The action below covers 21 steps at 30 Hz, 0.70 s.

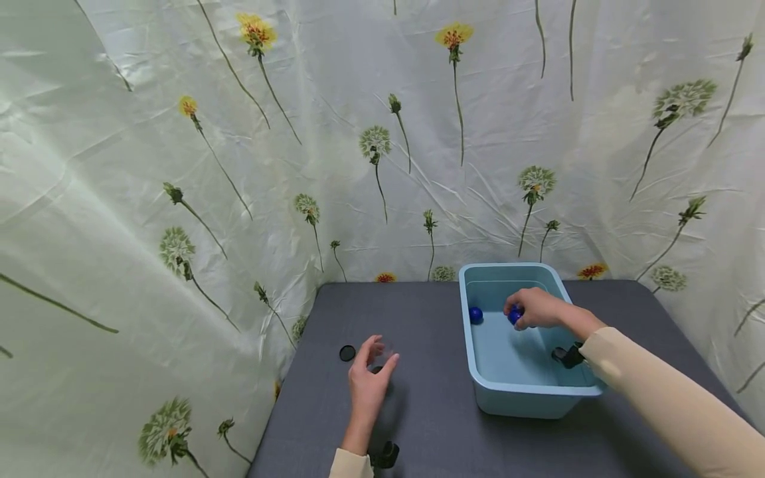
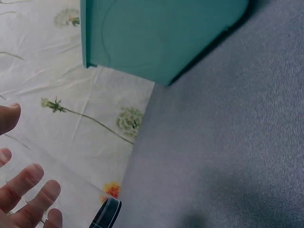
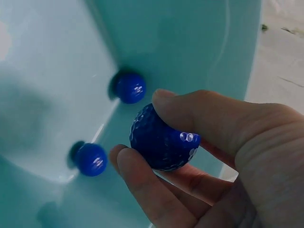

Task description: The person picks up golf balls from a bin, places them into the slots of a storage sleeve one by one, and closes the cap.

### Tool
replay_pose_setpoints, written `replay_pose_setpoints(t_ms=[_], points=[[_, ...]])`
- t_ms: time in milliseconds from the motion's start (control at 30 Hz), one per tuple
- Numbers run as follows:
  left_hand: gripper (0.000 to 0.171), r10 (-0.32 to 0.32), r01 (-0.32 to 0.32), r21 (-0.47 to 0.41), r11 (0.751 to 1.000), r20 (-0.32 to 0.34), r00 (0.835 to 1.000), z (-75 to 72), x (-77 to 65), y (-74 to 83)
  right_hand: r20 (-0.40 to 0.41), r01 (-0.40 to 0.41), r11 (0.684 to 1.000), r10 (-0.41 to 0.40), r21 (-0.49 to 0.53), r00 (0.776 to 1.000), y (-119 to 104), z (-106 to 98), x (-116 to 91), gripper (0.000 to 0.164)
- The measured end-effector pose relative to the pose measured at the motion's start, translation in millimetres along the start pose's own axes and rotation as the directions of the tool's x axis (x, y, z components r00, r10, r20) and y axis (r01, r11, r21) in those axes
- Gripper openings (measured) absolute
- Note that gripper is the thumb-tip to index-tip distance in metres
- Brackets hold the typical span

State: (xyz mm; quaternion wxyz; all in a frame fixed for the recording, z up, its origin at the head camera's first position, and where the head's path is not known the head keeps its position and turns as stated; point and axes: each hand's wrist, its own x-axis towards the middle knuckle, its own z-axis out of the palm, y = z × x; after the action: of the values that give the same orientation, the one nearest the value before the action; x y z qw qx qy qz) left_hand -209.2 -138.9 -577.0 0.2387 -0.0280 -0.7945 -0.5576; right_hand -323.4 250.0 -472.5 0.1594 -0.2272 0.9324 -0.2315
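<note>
My right hand (image 1: 540, 309) is over the light blue bin (image 1: 520, 388), pinching a dimpled blue golf ball (image 3: 164, 138) between thumb and fingertips. Beyond that ball, two more blue balls, one in the corner (image 3: 130, 88) and one along the wall (image 3: 91, 159), lie on the bin floor in the right wrist view. To the left of the bin, my left hand (image 1: 366, 382) curls its thumb and fingers around a clear tube (image 2: 71, 190) with a black end (image 2: 107, 213). Most of the tube is hard to make out because it is transparent.
A round black cap (image 1: 347, 353) lies on the dark grey table (image 1: 418, 318), left of my left hand. A flower-printed curtain (image 1: 335, 186) hangs behind the table and along its sides. The bin's raised walls surround the balls.
</note>
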Motion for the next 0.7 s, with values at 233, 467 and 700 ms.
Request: replay_pose_setpoints(t_ms=[233, 467, 700], points=[[0.050, 0.069, -0.069, 0.025, 0.997, 0.009, 0.998, 1.3, -4.7, 6.8, -0.028, 0.008, 0.999, -0.007, 0.035, 1.000, -17.5, -3.0, -14.4, 0.030], [0.052, 0.075, -0.080, 0.068, 0.994, 0.072, 0.995, 3.8, -11.8, 16.1, -0.059, 0.043, 0.997, -0.040, 0.056, 0.997, -30.9, 1.1, -23.1, 0.030], [0.053, 0.113, -0.126, 0.116, 0.985, 0.111, 0.987, 8.2, -16.8, 24.0, -0.085, 0.080, 0.996, -0.076, 0.036, 0.993, -41.1, 5.6, -29.5, 0.032]])
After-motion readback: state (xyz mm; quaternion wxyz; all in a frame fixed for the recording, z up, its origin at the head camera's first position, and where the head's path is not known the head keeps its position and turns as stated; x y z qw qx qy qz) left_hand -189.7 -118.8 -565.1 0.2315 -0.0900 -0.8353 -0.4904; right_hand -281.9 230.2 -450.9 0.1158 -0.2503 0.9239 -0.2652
